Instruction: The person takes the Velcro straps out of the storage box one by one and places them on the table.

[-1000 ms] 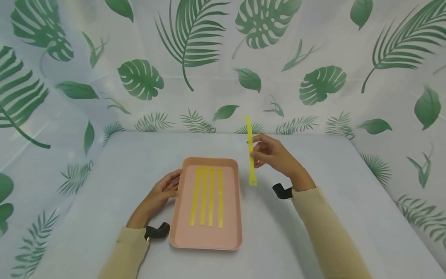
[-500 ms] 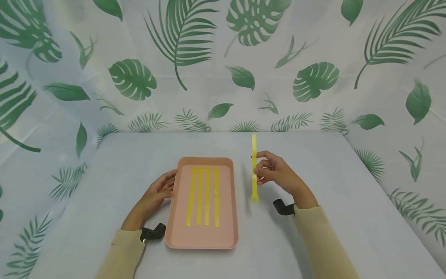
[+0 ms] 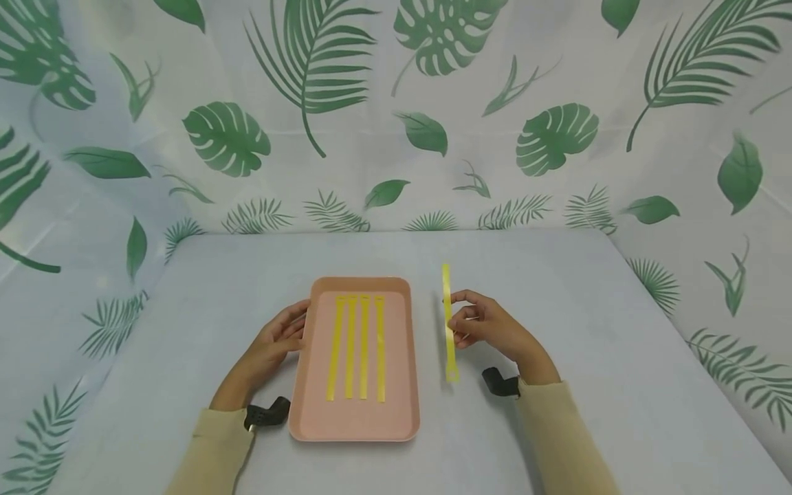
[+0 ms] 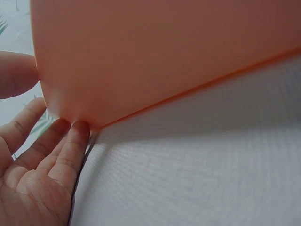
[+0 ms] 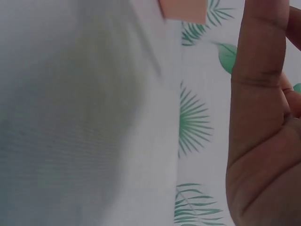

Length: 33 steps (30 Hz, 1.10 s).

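Upright at the tray's right, a flat yellow strap [image 3: 447, 289] with a slotted lower end hangs above the table. My right hand [image 3: 495, 330] pinches it near its middle between thumb and fingers. The right wrist view shows that hand [image 5: 261, 108] but not the strap. My left hand [image 3: 266, 350] lies along the left side of the pink tray [image 3: 346, 425]. In the left wrist view its fingertips [image 4: 81, 128] and thumb touch the tray's outer wall [image 4: 164, 47]. Several similar yellow straps [image 3: 364, 350] lie lengthwise in the tray, side by side, wider ends at the far side.
A pale cloth covers the table [image 3: 526, 268], whose far edge meets a leaf-printed curtain [image 3: 359, 137]. Black devices sit on the left wrist [image 3: 267, 412] and the right wrist [image 3: 500, 382]. Table surface lies right of the tray.
My right hand has come down and nearer with the pinched strap, which now hangs lower beside the tray. The left hand stays at the tray; the head view has shifted slightly.
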### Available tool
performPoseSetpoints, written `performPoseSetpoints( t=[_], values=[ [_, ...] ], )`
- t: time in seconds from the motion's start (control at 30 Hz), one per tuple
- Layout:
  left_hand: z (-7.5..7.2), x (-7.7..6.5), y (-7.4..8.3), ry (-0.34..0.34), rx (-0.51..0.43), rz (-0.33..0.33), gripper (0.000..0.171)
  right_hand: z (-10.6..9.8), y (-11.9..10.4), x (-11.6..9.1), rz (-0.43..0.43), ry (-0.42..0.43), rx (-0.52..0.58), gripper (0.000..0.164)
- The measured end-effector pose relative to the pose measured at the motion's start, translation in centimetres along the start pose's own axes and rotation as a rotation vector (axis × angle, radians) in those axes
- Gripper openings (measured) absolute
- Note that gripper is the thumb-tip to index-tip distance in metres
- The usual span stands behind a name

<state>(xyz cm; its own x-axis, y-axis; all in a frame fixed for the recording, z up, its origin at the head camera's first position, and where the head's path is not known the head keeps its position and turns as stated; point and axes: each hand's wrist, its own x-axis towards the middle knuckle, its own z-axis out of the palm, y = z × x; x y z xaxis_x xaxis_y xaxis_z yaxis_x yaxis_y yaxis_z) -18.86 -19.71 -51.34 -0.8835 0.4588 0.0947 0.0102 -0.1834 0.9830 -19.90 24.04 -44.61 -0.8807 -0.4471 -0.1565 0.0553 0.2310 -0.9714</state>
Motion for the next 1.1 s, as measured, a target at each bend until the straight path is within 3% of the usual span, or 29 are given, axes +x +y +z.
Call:
performPoseSetpoints(
  t=[0.2, 0.43, 0.83, 1.1],
  values=[
    [0.0, 0.0, 0.0, 0.003, 0.000, -0.008, 0.075, 0.1, 1.0, 0.0, 0.039, -0.017, -0.011, 0.047],
    [-0.3, 0.0, -0.3, -0.023, -0.013, 0.031, 0.074, 0.4, 1.5, -0.1, 0.070, -0.046, -0.028, 0.044],
    [-0.3, 0.0, -0.1, -0.006, 0.004, 0.012, 0.074, 1.3, 2.0, 0.5, 0.196, 0.011, -0.073, 0.037],
    [-0.2, 0.1, -0.2, 0.005, 0.014, -0.003, 0.074, 1.5, 2.0, 0.4, 0.214, 0.036, -0.103, 0.035]
  ],
)
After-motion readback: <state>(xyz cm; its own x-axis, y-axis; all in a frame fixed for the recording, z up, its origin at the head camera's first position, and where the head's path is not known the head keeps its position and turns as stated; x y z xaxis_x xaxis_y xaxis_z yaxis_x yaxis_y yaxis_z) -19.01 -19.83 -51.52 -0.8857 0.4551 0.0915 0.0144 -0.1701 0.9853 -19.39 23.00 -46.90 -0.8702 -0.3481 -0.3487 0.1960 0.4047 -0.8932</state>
